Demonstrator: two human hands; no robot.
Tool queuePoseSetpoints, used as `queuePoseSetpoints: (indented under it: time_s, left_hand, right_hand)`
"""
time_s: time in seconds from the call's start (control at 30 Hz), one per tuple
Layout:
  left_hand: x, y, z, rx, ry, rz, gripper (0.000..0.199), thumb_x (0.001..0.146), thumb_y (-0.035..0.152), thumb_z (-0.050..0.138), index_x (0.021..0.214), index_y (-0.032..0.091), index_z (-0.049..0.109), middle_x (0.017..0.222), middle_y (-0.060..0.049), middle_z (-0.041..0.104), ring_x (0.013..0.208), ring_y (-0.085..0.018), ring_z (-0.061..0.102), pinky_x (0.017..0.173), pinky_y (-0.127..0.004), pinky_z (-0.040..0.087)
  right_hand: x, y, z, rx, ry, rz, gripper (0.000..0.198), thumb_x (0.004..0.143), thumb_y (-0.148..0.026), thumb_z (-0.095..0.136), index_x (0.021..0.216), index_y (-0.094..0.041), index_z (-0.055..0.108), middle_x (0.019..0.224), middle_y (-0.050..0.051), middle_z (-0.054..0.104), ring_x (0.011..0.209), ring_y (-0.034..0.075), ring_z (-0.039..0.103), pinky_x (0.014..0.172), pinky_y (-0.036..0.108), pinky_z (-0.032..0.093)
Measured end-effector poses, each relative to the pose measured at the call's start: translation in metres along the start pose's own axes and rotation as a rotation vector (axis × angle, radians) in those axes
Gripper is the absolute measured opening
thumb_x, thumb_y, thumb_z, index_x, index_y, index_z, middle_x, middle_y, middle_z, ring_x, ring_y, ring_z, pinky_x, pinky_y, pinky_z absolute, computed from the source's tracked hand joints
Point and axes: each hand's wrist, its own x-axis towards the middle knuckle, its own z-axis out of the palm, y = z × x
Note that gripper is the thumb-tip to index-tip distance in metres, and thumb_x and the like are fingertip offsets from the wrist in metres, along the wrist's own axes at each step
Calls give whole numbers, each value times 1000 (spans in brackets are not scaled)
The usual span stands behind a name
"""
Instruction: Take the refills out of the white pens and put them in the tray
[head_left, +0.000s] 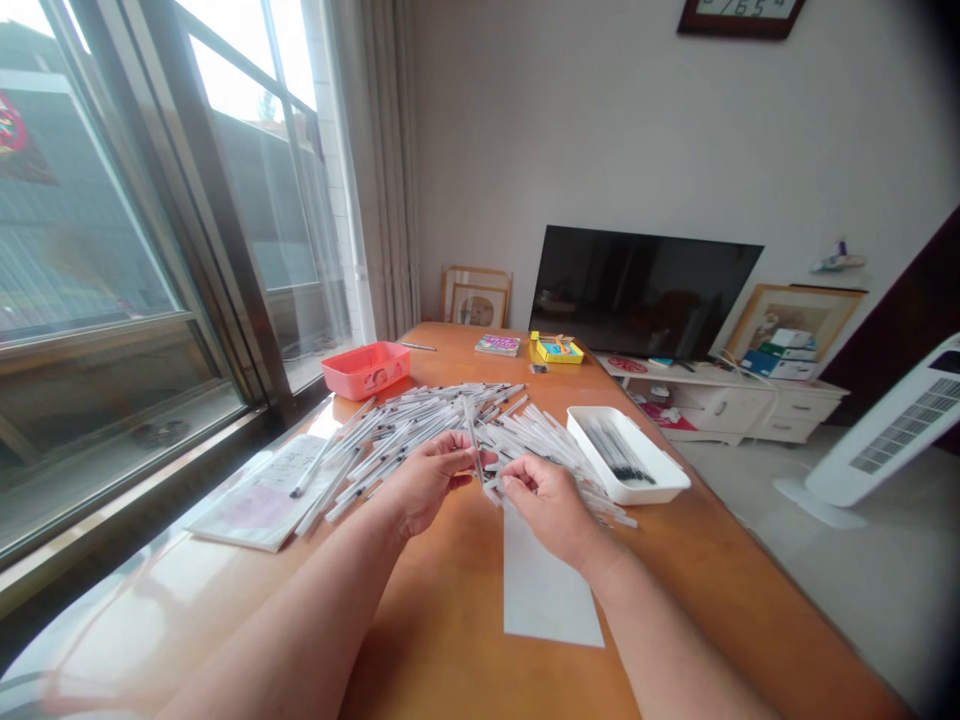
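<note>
My left hand (431, 480) is closed round a slim pen (472, 432), which stands nearly upright between thumb and fingers. Close beside it, my right hand (551, 505) has thumb and forefinger pinched together near the pen's lower end; whatever is between them is too small to make out. Beyond both hands, a large pile of white pens with dark tips (405, 430) spreads over the table. On its right lie several clear, pale tubes (544, 435). A white sheet of paper (551, 590) lies partly beneath my right hand and forearm.
At the right edge, a white tray (660, 480) holds several dark-tipped pen refills (615, 450). A red basket (367, 370) stands at the far left, a booklet (255, 495) nearer. Towards the back are a yellow box (561, 352) and a colourful pad (497, 345) on the wooden table (435, 630).
</note>
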Motion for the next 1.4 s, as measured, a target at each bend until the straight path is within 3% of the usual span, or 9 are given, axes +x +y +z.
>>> queuePoseSetpoints:
  time_s: [0.17,0.33,0.47,0.63,0.77,0.87,0.93,1.13,1.4]
  left_hand:
    - [4,3,-5,77,84,54,24,78,34,75,85,19,58,93,-8,75,89,-20,66,77,-30,42]
    - [10,8,-16,83,214,122,28,75,36,77,86,19,58,91,-8,74,84,-18,66,76,-30,44]
    - [10,11,-18,42,254,124,31,71,36,79,83,18,58,90,-8,74,81,-18,66,75,-31,46]
    - [8,13,-14,29,275,115,28,69,34,79,82,18,60,92,-7,73,75,-16,63,67,-29,43]
    - [10,12,-15,28,302,121,27,68,33,78,80,17,60,90,-7,73,76,-17,63,68,-28,43]
    - [11,12,-17,59,326,126,27,69,35,77,82,17,62,90,-7,73,77,-16,63,70,-28,42]
    - [12,12,-18,83,349,131,26,70,35,76,83,18,62,91,-7,74,76,-15,61,69,-27,40]
    - [12,13,-18,92,389,138,23,71,34,74,82,18,61,92,-7,74,74,-13,60,68,-26,40]
    - [13,10,-17,89,352,133,27,70,36,75,82,17,61,92,-8,74,75,-15,62,69,-28,43]
  right_hand:
    - [-1,3,6,-215,1,-124,14,90,-25,55,89,-22,69,82,2,67,76,18,58,71,29,44]
    - [-2,-9,16,-542,-108,-285,39,91,-14,47,122,-24,68,116,8,70,114,27,54,98,39,41]
    - [-2,-19,31,-661,-237,-337,59,90,-9,41,146,-27,49,139,4,61,140,30,35,111,47,28]
    - [0,-16,47,-719,-343,-321,78,87,-8,41,159,-29,20,151,3,50,150,30,19,117,55,10]
    - [5,-11,49,-694,-294,-321,66,89,-12,44,153,-24,35,137,7,62,144,30,30,117,55,9]
    - [8,-9,47,-662,-135,-286,48,89,-10,45,133,-23,57,119,8,70,127,26,47,113,48,23]
    - [8,-8,45,-672,-85,-280,40,89,-9,47,122,-24,65,112,8,71,120,26,50,106,45,30]
    - [6,-5,43,-737,-161,-339,40,90,-8,48,116,-29,70,107,5,74,124,28,48,103,45,29]
    - [5,-6,43,-790,-153,-327,31,90,-8,52,97,-27,76,88,8,71,101,26,56,89,40,37]
